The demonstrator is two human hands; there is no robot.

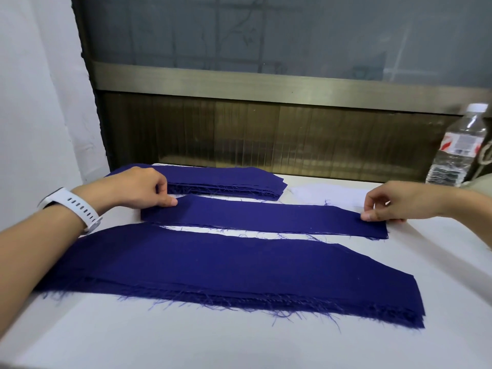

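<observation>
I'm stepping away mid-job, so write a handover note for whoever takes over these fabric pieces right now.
Left hand: pinches the left end of the strip.
Right hand: pinches its right end.
The strip lies flat on the table, between the far stack and the near stack.
Done: strip spread out and held at both ends.
Left: probably lay it on one of the stacks; which one cannot be told.

Head view, sole: wide-angle, close above table, facing forward and down toward 12 o'clock; left hand at 9 o'clock, right hand at 3 o'clock.
</observation>
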